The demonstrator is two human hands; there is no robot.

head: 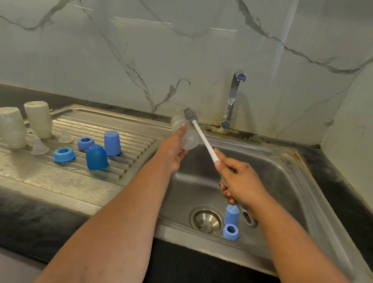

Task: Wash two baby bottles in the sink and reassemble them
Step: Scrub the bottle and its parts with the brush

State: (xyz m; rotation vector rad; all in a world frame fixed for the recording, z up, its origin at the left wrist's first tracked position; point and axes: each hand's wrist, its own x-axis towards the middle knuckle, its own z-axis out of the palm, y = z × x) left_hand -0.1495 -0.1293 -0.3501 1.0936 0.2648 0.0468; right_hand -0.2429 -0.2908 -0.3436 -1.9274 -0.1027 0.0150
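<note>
- Left hand [172,150] grips a clear plastic baby bottle [184,133] above the steel sink's [294,179] left rim.
- Right hand [238,182] is curled round a white-stemmed, grey-bristled bottle brush [201,136]; its head sits outside the bottle.
- Step, likely: scrubbing. Next: feed bristles into the mouth.
- Bottle looks cloudy, capless.
- Left of the sink: two upturned translucent bottles [23,123], blue caps.

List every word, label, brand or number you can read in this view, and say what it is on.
None can be read.
Drainboard: faint embossed marks near its front edge, too blurred to read.
Two upturned bottles: any markings too faint to tell.
Blue caps, blue rings, brush, tap: no text visible.
</note>
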